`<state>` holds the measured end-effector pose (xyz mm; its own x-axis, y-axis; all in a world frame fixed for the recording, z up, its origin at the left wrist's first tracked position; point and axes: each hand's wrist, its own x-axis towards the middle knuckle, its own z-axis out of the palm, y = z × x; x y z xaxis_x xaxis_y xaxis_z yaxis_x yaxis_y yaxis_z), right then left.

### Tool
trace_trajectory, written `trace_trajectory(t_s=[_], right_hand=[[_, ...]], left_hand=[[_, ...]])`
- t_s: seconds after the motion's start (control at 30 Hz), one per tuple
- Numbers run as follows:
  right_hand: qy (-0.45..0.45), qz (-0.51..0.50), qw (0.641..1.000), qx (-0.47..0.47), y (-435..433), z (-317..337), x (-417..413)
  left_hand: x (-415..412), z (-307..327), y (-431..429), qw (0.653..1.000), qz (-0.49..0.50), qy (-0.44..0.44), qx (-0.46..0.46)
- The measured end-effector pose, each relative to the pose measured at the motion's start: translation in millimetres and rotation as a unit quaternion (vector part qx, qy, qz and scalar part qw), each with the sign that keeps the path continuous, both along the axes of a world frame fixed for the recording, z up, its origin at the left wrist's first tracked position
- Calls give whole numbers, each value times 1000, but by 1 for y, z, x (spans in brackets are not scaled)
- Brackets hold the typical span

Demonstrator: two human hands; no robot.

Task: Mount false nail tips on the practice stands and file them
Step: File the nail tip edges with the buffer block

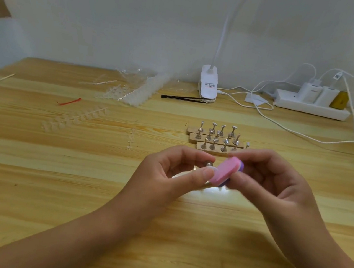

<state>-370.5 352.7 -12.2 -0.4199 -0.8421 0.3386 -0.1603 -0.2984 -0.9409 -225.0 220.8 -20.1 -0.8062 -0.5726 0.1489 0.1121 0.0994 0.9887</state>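
Both hands are up over the middle of the worktop [52, 173]. The left hand [173, 169] has its fingers pinched round one small metal stand [209, 164]. The right hand [274, 181] grips a pink-and-purple file block [226, 170], which touches that stand. Can't really make out a tip on it. The other practice stands [216, 137] sit just beyond on wooden strips, and the clear nail tip strips [76, 118] lie far left.

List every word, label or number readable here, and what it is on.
Nothing can be read clearly.
Clip lamp: printed label, dark and red, too blurred to read.
Cable tag: square code pattern, no legible words.
Charger: faint print, too small to read.
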Motion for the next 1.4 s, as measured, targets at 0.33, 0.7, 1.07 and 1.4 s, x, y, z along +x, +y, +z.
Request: trace_trajectory(t_s=[0.33,0.7,1.07,1.4], right_hand=[[-19,13,1000,-8,-4,-5,3],[-24,14,1000,1,-6,-4,6],[-25,2,1000,11,-4,-1,3],[-53,9,998,26,-4,-1,3]], left_hand=[[-1,-3,0,999,-2,24,31],[-4,-2,2,998,8,35,47],[-2,-4,2,1000,5,23,10],[-3,-2,2,999,2,35,36]])
